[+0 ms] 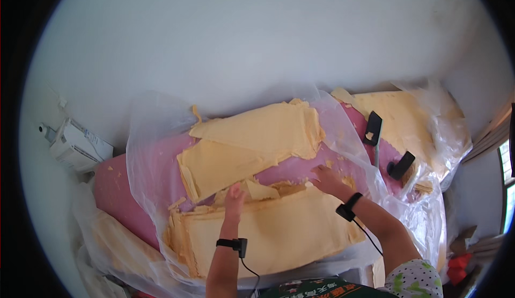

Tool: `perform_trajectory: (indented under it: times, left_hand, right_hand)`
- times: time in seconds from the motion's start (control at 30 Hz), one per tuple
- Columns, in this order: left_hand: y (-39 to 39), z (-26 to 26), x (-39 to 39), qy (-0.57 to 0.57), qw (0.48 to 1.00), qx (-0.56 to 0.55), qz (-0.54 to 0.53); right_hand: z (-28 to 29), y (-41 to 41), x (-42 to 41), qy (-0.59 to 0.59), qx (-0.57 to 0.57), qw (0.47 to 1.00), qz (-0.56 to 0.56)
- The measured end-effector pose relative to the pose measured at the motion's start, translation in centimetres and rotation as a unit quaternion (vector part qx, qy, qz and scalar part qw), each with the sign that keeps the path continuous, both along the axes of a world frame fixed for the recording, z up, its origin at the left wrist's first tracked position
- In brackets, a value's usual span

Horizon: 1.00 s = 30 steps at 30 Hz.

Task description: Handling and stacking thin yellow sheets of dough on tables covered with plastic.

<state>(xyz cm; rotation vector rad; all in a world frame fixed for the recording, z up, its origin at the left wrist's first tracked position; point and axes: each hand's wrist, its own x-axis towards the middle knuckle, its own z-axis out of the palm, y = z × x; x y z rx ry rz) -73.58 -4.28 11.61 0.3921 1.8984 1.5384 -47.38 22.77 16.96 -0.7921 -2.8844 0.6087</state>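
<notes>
Two piles of thin, pale yellow sheets, which look like dried bean curd skin, lie before me. The near stack is thick and has ragged, layered edges. Behind it, the far stack lies at a slant, with a folded-over layer on top. My left hand hovers at the gap between them, fingers loosely curled and blurred, nothing visible in it. Over the right part of that gap is my right hand, its thumb and fingers apart and empty. Torn sheet pieces lie between the stacks.
A pink cover and clear plastic sheeting lie beneath. More yellow sheets are at the right, near two black devices on stands. A white box stands left, by the wall. Cables hang from both wrist straps.
</notes>
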Motion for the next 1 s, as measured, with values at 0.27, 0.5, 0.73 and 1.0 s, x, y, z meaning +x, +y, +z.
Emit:
perform_trajectory:
  times: [0.27,0.5,0.73,1.0]
  left_hand:
    - [4.5,-5.7,-3.5,-0.332,0.861,0.108,0.369]
    - [3.5,-7.7,-5.2,-0.286,0.818,0.064,0.495]
    - [3.9,-8.3,-5.7,-0.270,0.782,0.147,0.542]
    - [9.1,-2.7,-1.8,-0.450,0.751,0.176,0.450]
  right_hand:
    - [-9.7,6.6,-13.5,-0.074,0.136,0.980,0.127]
    - [-11.8,8.6,-16.3,-0.184,0.225,0.931,0.221]
    - [-13.0,9.3,-17.9,-0.175,0.311,0.901,0.245]
    - [-1.7,11.9,-19.5,-0.003,0.256,0.918,0.304]
